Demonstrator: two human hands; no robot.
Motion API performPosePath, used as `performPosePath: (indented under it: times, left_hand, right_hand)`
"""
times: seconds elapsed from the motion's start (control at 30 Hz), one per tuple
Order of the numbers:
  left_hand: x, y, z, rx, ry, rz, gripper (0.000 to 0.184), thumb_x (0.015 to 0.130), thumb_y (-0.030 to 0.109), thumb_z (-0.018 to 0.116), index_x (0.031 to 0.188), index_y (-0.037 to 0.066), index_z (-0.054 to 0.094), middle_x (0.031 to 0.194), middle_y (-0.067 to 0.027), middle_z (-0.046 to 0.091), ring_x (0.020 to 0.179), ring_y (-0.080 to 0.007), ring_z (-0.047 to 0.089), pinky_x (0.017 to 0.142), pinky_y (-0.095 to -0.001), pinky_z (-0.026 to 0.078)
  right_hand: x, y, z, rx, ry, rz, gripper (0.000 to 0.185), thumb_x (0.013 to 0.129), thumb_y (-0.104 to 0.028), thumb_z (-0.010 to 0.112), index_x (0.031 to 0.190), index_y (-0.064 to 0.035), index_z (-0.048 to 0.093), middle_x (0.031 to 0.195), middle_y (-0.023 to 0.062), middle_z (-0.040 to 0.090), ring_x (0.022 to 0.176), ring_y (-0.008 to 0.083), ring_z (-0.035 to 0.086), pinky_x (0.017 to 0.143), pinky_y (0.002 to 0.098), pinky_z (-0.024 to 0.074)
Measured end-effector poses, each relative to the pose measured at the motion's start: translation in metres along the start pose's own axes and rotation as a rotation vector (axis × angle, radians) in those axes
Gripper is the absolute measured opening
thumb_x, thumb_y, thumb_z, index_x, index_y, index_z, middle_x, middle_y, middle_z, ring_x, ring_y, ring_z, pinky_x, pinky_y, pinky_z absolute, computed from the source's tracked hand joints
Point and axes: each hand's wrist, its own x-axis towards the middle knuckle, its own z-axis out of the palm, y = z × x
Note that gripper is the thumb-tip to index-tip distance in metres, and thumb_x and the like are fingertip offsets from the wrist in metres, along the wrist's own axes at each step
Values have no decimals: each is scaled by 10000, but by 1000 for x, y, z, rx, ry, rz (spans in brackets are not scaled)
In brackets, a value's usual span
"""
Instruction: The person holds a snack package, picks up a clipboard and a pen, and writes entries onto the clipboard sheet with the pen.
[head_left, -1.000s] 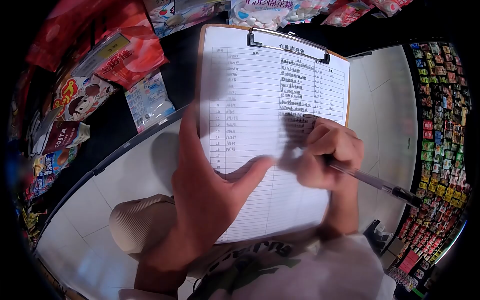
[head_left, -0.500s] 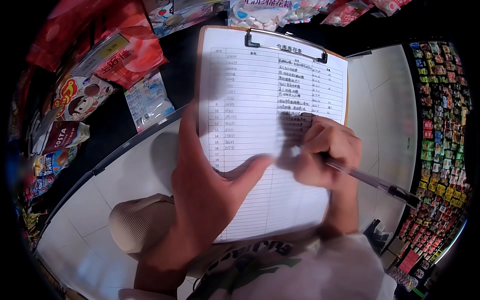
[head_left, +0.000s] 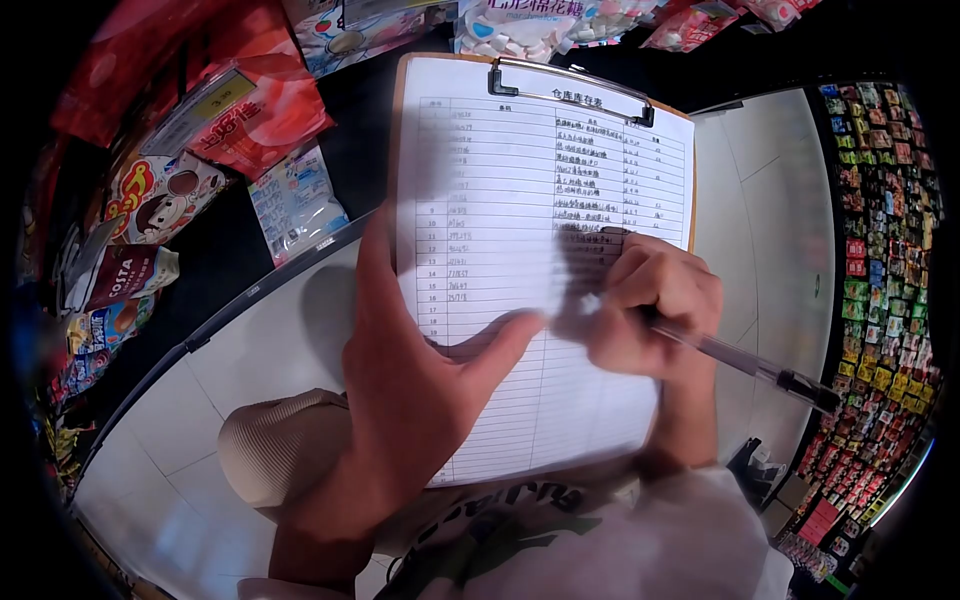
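Observation:
A clipboard (head_left: 403, 80) with a black and metal clip holds a printed table sheet (head_left: 545, 420) in front of my body. My left hand (head_left: 405, 375) grips its left edge, thumb lying over the paper and the other fingers mostly hidden behind the board. Handwriting fills the upper rows, and the lower rows are blank. Closed around a pen (head_left: 745, 365), my right hand (head_left: 655, 305) rests on the right half of the sheet. The pen's capped end points down and right; its tip is hidden by my fingers and shadow.
Bagged sweets, including a red bag (head_left: 265, 115) and marshmallows (head_left: 520, 28), fill a shelf at the upper left and top. A price tag (head_left: 205, 105) hangs there. Across the tiled floor (head_left: 755, 200), a tall display of small packets (head_left: 875, 300) stands at the right.
My hands, the clipboard and the pen stay almost where they were. Only a very slight shift of the sheet shows.

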Motion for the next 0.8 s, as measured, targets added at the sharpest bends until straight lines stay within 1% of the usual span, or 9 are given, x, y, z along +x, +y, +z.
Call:
performPosePath:
  times: [0.13, 0.47, 0.57, 0.77, 0.8]
  left_hand:
    - [-1, 3, 0, -33, -2, -41, 958, 688, 72, 885, 1433, -78, 300, 1213, -226, 599, 1065, -253, 641, 901, -350, 525]
    - [0, 3, -1, -15, -9, -16, 955, 696, 74, 880, 1435, -81, 295, 1219, -225, 599, 1069, -253, 641, 908, -350, 522]
    - [-1, 2, -1, -41, -17, -45, 951, 701, 72, 876, 1435, -78, 290, 1220, -225, 599, 1065, -251, 646, 898, -348, 527]
    - [-1, 0, -1, 17, -23, -2, 941, 706, 68, 871, 1433, -71, 289, 1220, -226, 602, 1064, -251, 652, 891, -346, 532]
    - [-1, 3, 1, -37, -19, -30, 943, 704, 69, 872, 1433, -71, 291, 1221, -226, 600, 1065, -251, 650, 894, -348, 529]
  right_hand:
    - [0, 0, 0, 2, -4, -12, 264, 747, -46, 710, 685, -80, 456, 578, 35, 482, 498, 189, 488, 449, 304, 386]
    - [-2, 2, 0, -23, 18, -10, 245, 720, -38, 698, 695, -75, 457, 579, 47, 466, 490, 190, 474, 451, 294, 385]
    - [-2, 3, -1, -47, 2, -18, 241, 712, -33, 694, 699, -74, 457, 580, 47, 466, 487, 188, 471, 449, 293, 383]
    - [-1, 2, 0, -36, 8, -16, 239, 700, -24, 691, 697, -75, 457, 576, 48, 471, 489, 185, 475, 453, 289, 387]
    - [-1, 1, 0, -36, 7, -16, 239, 700, -24, 691, 697, -75, 457, 576, 48, 471, 489, 185, 475, 453, 289, 387]
